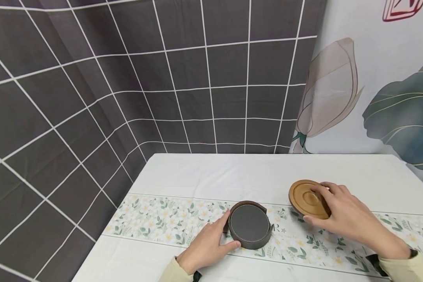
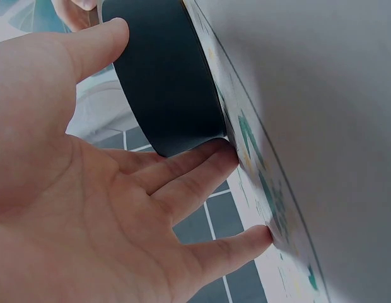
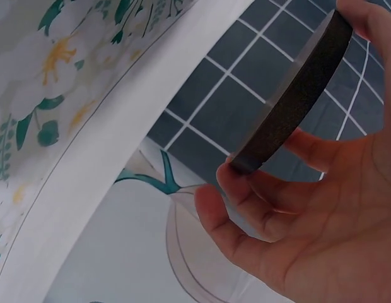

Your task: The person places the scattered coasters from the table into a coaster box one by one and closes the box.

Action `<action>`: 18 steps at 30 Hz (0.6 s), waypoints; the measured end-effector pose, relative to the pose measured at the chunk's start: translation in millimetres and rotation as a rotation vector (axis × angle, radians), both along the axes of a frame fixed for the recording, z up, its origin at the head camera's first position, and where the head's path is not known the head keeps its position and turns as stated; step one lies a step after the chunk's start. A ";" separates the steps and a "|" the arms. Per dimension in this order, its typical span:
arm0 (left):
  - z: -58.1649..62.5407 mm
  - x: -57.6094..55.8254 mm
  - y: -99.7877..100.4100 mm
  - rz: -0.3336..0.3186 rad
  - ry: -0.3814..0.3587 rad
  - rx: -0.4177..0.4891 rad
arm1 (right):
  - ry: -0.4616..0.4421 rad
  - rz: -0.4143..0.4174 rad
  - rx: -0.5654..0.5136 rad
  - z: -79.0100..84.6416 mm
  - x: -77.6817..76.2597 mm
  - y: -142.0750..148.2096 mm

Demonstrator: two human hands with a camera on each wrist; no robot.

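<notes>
A low, round, black coaster holder (image 1: 266, 241) with a raised rim stands on the floral strip of the table, a dark round coaster (image 1: 249, 222) showing on top. My left hand (image 1: 208, 244) rests against its left side, thumb towards the front and fingers spread. In the left wrist view, the thumb and fingertips touch the holder's dark side wall (image 2: 167, 76). To the right, my right hand (image 1: 349, 215) pinches a round brown wooden coaster (image 1: 304, 197) by its edge. This coaster is tilted above the table, and its dark edge (image 3: 296, 95) shows in the right wrist view.
The table (image 1: 211, 172) has a white cover with a flower-printed strip (image 1: 155, 219). A dark grid-patterned curtain (image 1: 183, 70) hangs at the back and left. A white curtain (image 1: 359, 137) with printed leaves and petals hangs at the back right.
</notes>
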State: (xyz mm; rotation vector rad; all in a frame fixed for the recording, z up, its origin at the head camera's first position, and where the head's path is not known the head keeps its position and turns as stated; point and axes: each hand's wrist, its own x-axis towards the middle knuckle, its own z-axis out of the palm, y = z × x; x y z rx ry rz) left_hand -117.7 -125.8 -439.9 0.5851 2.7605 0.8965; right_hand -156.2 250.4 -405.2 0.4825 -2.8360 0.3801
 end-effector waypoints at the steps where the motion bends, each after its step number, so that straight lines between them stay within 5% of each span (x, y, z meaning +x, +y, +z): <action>1: 0.0 -0.2 -0.1 0.000 0.001 0.001 | 0.006 0.004 -0.002 -0.1 -0.1 -1.3; 18: -0.9 -1.0 -0.5 -0.001 0.013 -0.012 | 0.051 0.067 -0.024 0.6 2.4 -29.1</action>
